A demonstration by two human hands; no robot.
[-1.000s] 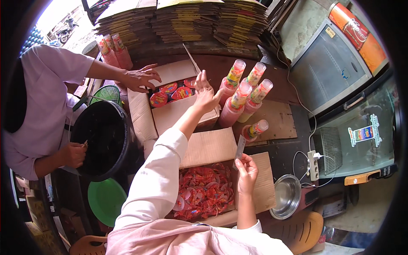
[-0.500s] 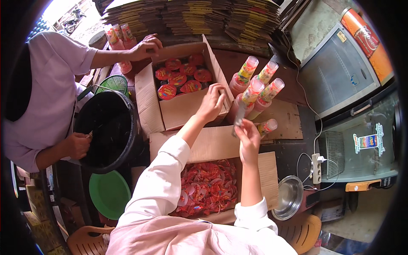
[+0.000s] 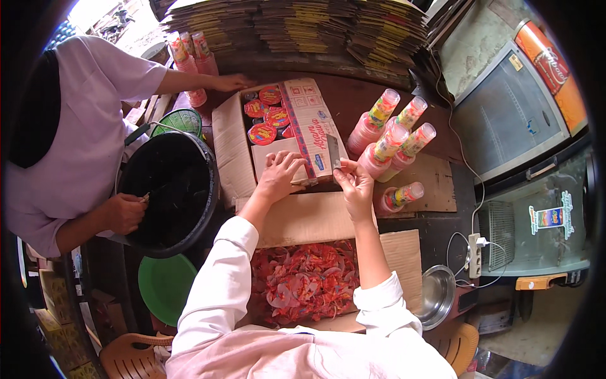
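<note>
A cardboard carton (image 3: 237,142) holds several cups with red printed lids (image 3: 262,134). Its printed right flap (image 3: 309,114) lies folded inward over part of them. My left hand (image 3: 281,175) rests with fingers spread on the carton's near side, by the flap's near end. Between thumb and fingers, my right hand (image 3: 355,183) pinches a flat grey strip (image 3: 334,151), upright against the flap's right edge; whether it is tape or a blade I cannot tell. Below my forearms, an open box (image 3: 398,265) contains a heap of red printed lids (image 3: 306,281).
Stacked pink cups (image 3: 379,151) stand to the right. At left, a co-worker's hand (image 3: 126,213) holds something small over a black bucket (image 3: 211,196); the other hand (image 3: 233,82) is by the carton's far edge. A green basin (image 3: 165,287) and metal bowl (image 3: 439,294) flank the lid box.
The carton's right flap has folded inward over the cups. My left hand has moved left and nearer along the carton; my right hand has shifted slightly with the grey strip, now beside the flap.
</note>
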